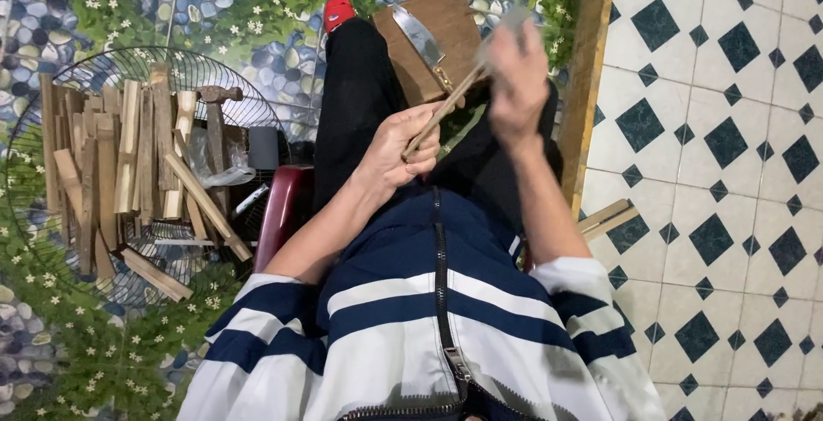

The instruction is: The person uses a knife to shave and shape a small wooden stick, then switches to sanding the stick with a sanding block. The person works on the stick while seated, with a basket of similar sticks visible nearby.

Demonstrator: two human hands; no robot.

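Observation:
My left hand grips the near end of a thin wooden stick that slants up and to the right over my lap. My right hand is raised over the stick's far end, blurred, with something thin and pale in its fingers; I cannot tell what it is. Beyond the hands a brown wooden board rests on my black-trousered leg, with a broad metal blade lying on it.
To the left, a round wire fan guard on the pebble-and-leaf patterned floor holds several split wood sticks and a hammer. A dark red stool is under me. A wooden door frame borders white diamond-patterned tiles at right.

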